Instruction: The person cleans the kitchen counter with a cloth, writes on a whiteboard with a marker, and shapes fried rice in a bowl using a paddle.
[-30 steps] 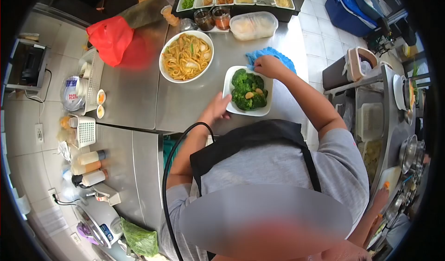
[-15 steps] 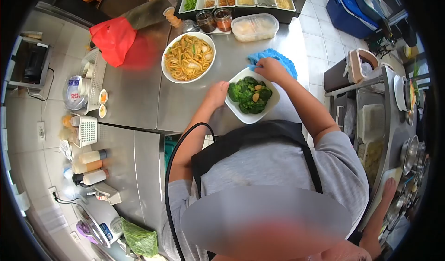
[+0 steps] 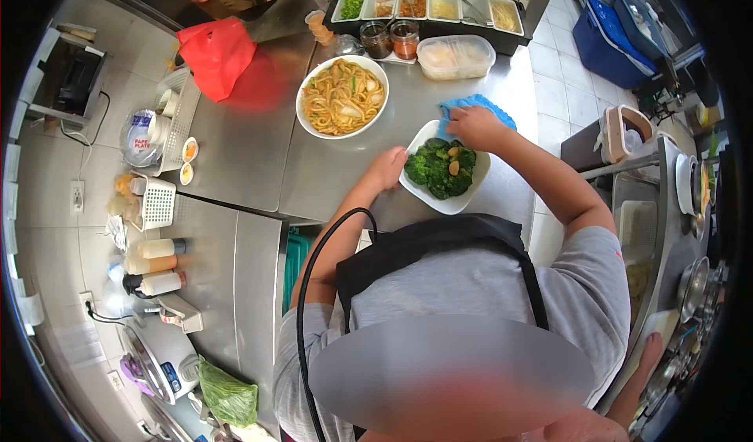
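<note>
A white square bowl [image 3: 427, 196] of broccoli [image 3: 443, 169] with a few pale brown pieces on top stands on the steel counter close to my apron. My left hand [image 3: 389, 167] is closed on the bowl's left corner. A blue cloth [image 3: 494, 109] is bunched under my right hand [image 3: 475, 127], whose closed fingers press part of it against the bowl's upper rim. Farther back on the left sits a round white bowl [image 3: 300, 120] filled with thick noodles [image 3: 343, 97].
Behind the bowls are a lidded plastic container [image 3: 455, 56], two jars [image 3: 390, 40] and a rack of topping trays [image 3: 427, 7]. A red plastic bag [image 3: 216, 58] lies at the left. Squeeze bottles [image 3: 161, 265] line the side counter. Another person's hand [image 3: 651, 352] shows at lower right.
The whole view has shifted, so the counter things appear farther right. My right hand has brought the cloth over the bowl's rim, while my left hand stays at the bowl's corner.
</note>
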The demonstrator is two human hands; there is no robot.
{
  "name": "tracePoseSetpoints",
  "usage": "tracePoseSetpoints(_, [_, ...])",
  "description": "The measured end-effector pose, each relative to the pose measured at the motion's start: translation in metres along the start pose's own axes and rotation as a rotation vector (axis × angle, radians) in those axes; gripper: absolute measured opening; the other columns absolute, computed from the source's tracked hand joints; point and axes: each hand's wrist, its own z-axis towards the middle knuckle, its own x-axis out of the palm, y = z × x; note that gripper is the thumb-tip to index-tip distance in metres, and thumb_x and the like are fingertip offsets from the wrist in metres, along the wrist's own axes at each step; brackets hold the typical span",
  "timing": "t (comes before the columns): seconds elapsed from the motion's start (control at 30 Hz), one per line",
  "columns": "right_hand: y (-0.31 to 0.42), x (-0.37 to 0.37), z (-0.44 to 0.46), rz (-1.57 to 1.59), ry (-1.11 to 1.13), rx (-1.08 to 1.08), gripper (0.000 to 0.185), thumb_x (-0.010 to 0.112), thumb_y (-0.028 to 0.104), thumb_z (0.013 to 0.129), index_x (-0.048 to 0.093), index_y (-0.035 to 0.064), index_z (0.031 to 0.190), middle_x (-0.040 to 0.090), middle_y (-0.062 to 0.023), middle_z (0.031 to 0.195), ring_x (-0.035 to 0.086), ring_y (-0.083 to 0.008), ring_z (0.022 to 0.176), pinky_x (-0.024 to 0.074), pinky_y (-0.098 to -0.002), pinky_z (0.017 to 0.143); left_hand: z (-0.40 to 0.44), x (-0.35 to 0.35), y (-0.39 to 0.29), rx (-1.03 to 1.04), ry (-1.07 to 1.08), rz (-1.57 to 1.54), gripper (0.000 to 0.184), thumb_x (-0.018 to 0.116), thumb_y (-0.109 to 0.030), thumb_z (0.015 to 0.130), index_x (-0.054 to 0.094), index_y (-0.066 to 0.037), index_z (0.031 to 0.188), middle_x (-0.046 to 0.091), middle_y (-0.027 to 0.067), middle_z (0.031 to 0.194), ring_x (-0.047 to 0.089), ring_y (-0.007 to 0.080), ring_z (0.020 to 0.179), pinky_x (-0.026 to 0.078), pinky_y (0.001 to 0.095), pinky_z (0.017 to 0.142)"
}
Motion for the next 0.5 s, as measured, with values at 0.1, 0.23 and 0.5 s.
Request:
tracePoseSetpoints(0.1, [-0.009, -0.008, -0.01, 0.219, 0.141, 0.12, 0.015, 0.048, 0.006, 0.065, 0.06, 0.0103, 0.074, 0.057, -0.0077, 0.078, 0.056, -0.0231, 0.074, 0.0435, -0.0334, 0.065, -0.008, 0.0, -0.004, -0.039, -0.03, -0.026, 0.03, 0.032, -0.026, 0.086, 0.049, -0.002, 0.092, 0.053, 0.0045, 0.063, 0.048, 0.0123, 0.041, 0.04, 0.0241, 0.039])
tracePoseSetpoints(0.23, [-0.041, -0.009, -0.023, 0.724, 0.005, 0.42, 0.021, 0.044, 0.001, 0.064, 0.062, 0.0055, 0.072, 0.059, -0.0112, 0.072, 0.056, -0.0193, 0.068, 0.0432, -0.0287, 0.064, -0.002, -0.014, -0.017, -0.301, 0.164, 0.02, 0.033, 0.038, -0.029, 0.084, 0.051, 0.0, 0.094, 0.054, 0.0104, 0.063, 0.051, 0.0157, 0.044, 0.042, 0.0275, 0.041])
tracePoseSetpoints(0.5, [-0.021, 0.01, -0.021, 0.552, -0.1, 0.121, 0.021, 0.045, -0.003, 0.063, 0.062, 0.0042, 0.073, 0.057, -0.0088, 0.073, 0.055, -0.0219, 0.07, 0.0434, -0.0289, 0.066, 0.064, 0.01, -0.016, 0.285, -0.127, 0.109, 0.04, 0.039, -0.034, 0.084, 0.055, 0.002, 0.092, 0.06, 0.0165, 0.082, 0.056, 0.0259, 0.078, 0.041, 0.0349, 0.072])
